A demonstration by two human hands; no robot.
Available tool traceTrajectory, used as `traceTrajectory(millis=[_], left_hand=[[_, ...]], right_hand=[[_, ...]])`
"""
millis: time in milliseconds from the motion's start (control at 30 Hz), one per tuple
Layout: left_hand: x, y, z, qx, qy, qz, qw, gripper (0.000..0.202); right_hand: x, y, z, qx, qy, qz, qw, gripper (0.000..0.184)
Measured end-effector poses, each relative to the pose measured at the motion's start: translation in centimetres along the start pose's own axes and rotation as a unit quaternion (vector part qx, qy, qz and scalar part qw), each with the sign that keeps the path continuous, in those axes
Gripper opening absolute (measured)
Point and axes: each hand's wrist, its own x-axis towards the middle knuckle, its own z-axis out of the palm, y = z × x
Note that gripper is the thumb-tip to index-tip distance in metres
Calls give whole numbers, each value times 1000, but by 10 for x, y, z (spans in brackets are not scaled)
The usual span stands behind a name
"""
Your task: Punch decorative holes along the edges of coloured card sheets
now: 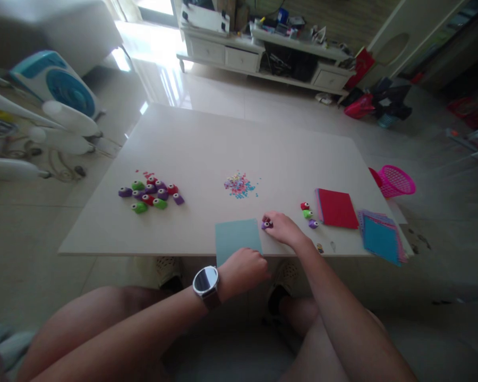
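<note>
My left hand [245, 270], with a watch on the wrist, is closed on the near edge of a light blue paper sheet [237, 236] that overhangs the front of the white table [207, 143]. My right hand [282, 227] is closed on a small purple paper punch [266, 224] resting on the table just right of the sheet. Three more small punches, red [305, 206], green [307, 214] and purple [313, 223], lie to the right of that hand. A small heap of coloured paper bits [239, 185] lies beyond the sheet.
A cluster of several punches [150, 195] lies at the table's left. A red paper stack [337, 208] and a fanned pile of coloured sheets [382, 236] lie at the right. A pink basket [396, 181] stands off the right edge. A fan [58, 85] stands on the floor at left.
</note>
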Motion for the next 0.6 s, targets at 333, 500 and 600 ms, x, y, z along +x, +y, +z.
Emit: traceTrajectory(millis=[333,500,600], left_hand=[[-3,-7,15,117,62,-100,986,33],[-9,-8,16,98,26,-127,987,28],[-9,-17,8,101,41,-137,985,28]], right_hand=[[1,-5,2,10,0,-16,1000,18],[-2,-6,4,12,3,-19,1000,17],[-2,-5,3,7,-2,-17,1000,17]])
